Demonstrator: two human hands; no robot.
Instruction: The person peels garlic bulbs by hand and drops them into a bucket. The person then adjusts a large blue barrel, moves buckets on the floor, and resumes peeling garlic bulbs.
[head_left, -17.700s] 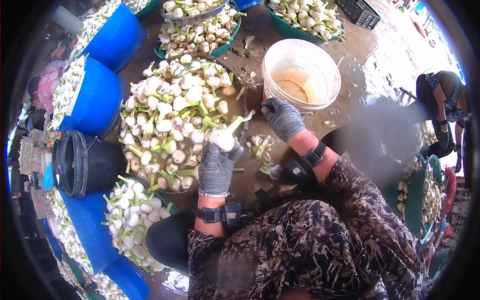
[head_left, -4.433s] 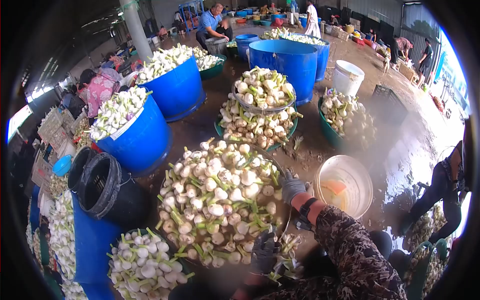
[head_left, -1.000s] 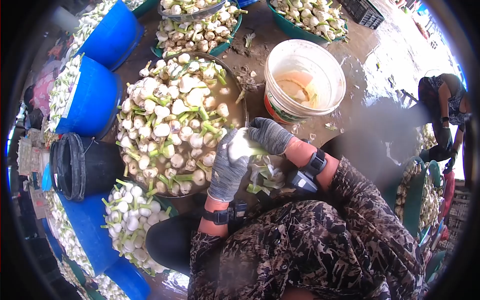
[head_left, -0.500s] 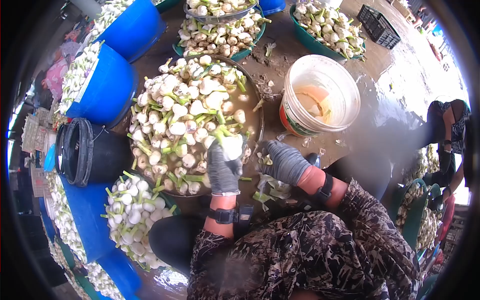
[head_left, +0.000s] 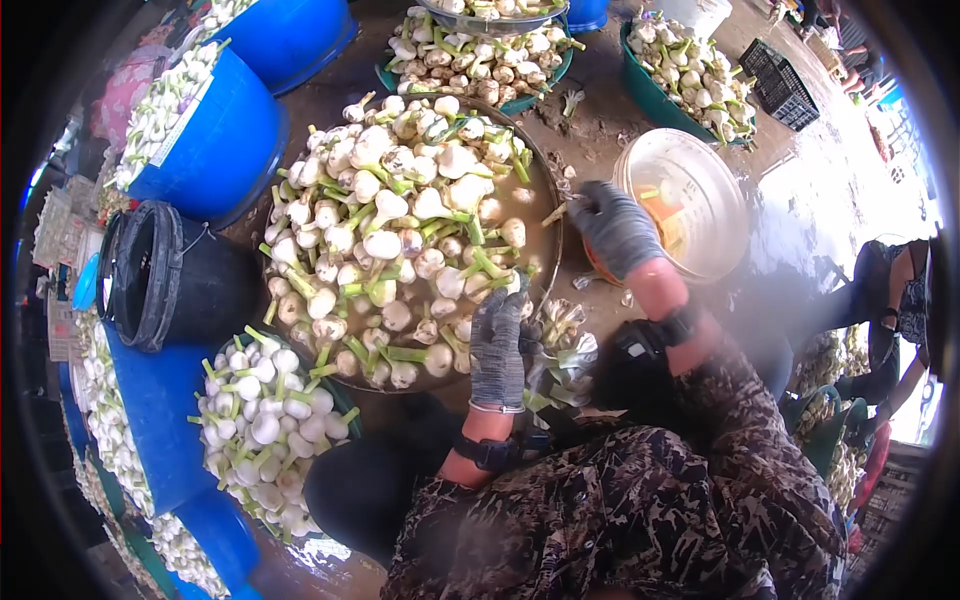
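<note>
A wide round basin of murky water holds many garlic bulbs with short green stems. My left hand, in a grey glove, is at the basin's near right edge beside the bulbs. Its fingers are bent together, and what they hold, if anything, is hidden. My right hand, also gloved, is closed at the near left rim of a white bucket. Its contents cannot be made out. Pale scraps lie in the bucket's cloudy liquid. Loose peelings lie between my hands on the ground.
Cleaner garlic fills a tub at my left knee. Blue tubs and a black bucket stand on the left. Green tubs of garlic and a black crate are farther back. Another person is at right.
My right hand has moved up and right to the white bucket. My left hand has drawn slightly back and right; the white garlic bulb it held no longer shows. The view has shifted.
</note>
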